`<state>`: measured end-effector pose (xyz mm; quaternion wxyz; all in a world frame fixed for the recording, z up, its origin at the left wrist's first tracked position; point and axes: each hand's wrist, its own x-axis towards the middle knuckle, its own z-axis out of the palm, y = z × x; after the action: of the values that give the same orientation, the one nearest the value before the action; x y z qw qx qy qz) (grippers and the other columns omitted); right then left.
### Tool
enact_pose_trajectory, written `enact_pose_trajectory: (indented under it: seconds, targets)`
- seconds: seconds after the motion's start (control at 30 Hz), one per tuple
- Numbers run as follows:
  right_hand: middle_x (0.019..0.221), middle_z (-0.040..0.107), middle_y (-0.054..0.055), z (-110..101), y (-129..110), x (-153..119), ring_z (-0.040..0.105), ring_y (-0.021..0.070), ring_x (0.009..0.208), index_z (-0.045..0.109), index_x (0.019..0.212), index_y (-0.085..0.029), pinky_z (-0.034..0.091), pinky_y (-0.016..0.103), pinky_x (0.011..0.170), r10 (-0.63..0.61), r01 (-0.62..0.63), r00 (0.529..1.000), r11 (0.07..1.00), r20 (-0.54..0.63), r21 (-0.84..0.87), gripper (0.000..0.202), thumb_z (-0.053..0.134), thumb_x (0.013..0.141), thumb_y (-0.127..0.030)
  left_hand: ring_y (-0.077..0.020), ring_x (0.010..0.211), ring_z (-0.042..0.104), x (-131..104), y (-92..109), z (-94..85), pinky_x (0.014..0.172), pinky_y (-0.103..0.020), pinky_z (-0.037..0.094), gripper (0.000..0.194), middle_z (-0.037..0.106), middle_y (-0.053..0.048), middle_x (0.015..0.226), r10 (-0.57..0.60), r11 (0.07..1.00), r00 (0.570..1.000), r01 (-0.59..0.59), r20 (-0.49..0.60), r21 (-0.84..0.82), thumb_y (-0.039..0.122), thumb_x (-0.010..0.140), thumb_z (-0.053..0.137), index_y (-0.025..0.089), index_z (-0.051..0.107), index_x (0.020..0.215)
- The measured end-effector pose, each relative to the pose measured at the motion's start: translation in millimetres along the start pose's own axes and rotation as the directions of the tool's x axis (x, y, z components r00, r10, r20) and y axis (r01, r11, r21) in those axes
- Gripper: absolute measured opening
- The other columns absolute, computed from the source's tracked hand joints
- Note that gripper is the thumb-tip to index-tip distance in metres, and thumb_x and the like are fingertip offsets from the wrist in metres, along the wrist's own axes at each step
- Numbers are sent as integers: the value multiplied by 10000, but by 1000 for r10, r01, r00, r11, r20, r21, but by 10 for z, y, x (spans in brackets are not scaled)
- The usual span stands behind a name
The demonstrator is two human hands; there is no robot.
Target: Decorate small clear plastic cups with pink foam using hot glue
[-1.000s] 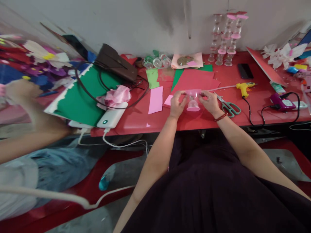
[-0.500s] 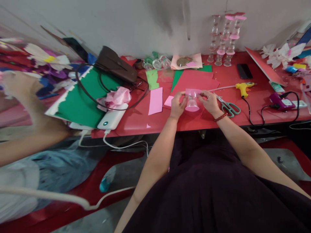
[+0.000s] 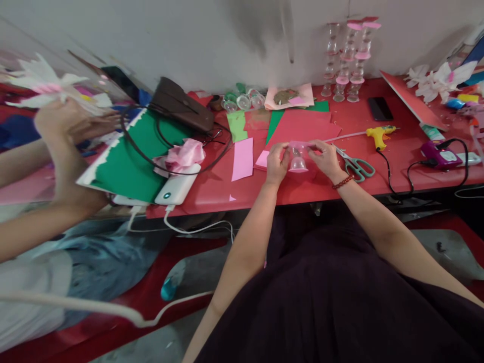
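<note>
Between my hands, over the front of the red table, is a clear plastic cup piece [image 3: 298, 160] shaped like an hourglass, with pink paper at its top and its base. My left hand [image 3: 277, 164] pinches the top edge at its left side. The fingers of my right hand [image 3: 325, 158] grip the same top edge from the right; a red bead bracelet is on that wrist. Scissors [image 3: 357, 166] with grey-green handles lie just right of my right hand. Red paper sheets [image 3: 298, 126] lie behind the piece, and a pink paper strip [image 3: 242, 159] is to its left.
A yellow glue gun [image 3: 378, 137], a black phone [image 3: 380, 109] and a purple adapter [image 3: 440, 155] are at the right. Stacked clear cups [image 3: 348, 63] stand by the wall. At left are a brown bag [image 3: 183, 105], a power bank [image 3: 177, 185] and a person's hands [image 3: 62, 118] at white flowers.
The top of the cup piece has tipped, so its pink paper shows as a thinner band. At left, the other person's hands have moved right and now have a white flower at them.
</note>
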<state>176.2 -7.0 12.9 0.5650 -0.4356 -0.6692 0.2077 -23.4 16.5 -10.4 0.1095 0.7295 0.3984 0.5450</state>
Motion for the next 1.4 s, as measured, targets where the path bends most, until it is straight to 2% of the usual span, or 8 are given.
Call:
enact_pose_trajectory:
  seconds: [0.3, 0.67, 0.87, 1.03, 1.23, 1.3, 1.4]
  targets:
    - [915, 808, 32, -11, 37, 25, 762, 202, 855, 740, 869, -244, 630, 348, 873, 22, -23, 999, 1000, -30, -16, 123, 653, 876, -331, -255, 1027, 738, 9, -62, 59, 960, -451, 590, 546, 791, -108, 1049, 60, 995, 998, -58, -21, 78, 665, 1063, 388, 251, 743, 1082]
    - [977, 829, 31, -19, 75, -1, 791, 208, 918, 796, 983, -254, 629, 353, 906, -35, 36, 998, 999, -47, 26, 176, 636, 910, -258, -259, 1060, 726, -3, 28, -25, 1064, -485, 535, 348, 780, -78, 1080, 75, 994, 997, -72, -32, 85, 513, 1065, 526, 292, 788, 1126]
    - [1047, 835, 38, -44, 54, 0, 787, 202, 943, 818, 1043, -250, 630, 361, 935, -45, 44, 998, 999, -38, -24, 243, 628, 904, -185, -234, 986, 740, -7, 64, -38, 1014, -473, 557, 339, 787, -61, 1033, 140, 977, 985, -121, -99, 178, 480, 1077, 515, 314, 807, 1129]
    - [1081, 832, 54, -43, 66, -3, 791, 225, 1015, 827, 1055, -255, 628, 405, 994, -16, 14, 999, 999, -40, -29, 215, 663, 920, -223, -232, 994, 742, -23, 89, -53, 1018, -464, 548, 321, 795, -64, 1037, 157, 970, 984, -136, -89, 201, 443, 1079, 528, 307, 813, 1138]
    - [1170, 816, 64, -2, 152, 7, 788, 217, 1044, 768, 1192, -263, 627, 405, 1004, -23, 22, 997, 1000, -69, -4, 268, 684, 941, -308, -242, 1099, 726, -39, 122, -56, 1107, -457, 501, 282, 791, -86, 1098, 28, 979, 998, -14, -63, 204, 366, 1075, 548, 273, 798, 1166]
    - [1213, 799, 69, 11, 182, 10, 781, 217, 1079, 708, 1290, -280, 635, 398, 980, -27, 31, 996, 999, -80, 44, 341, 678, 957, -347, -247, 1108, 724, -32, 111, -54, 1113, -457, 498, 249, 787, -87, 1089, -24, 977, 995, 43, -94, 210, 343, 1062, 574, 261, 794, 1145]
    - [1221, 778, 85, 14, 195, 4, 782, 222, 1053, 649, 1350, -299, 648, 412, 936, 36, -30, 997, 996, -68, 86, 383, 633, 1004, -463, -248, 1103, 721, -16, 78, -52, 1100, -447, 503, 190, 774, -86, 1070, -83, 972, 980, 120, -180, 200, 294, 1038, 607, 255, 786, 1088]
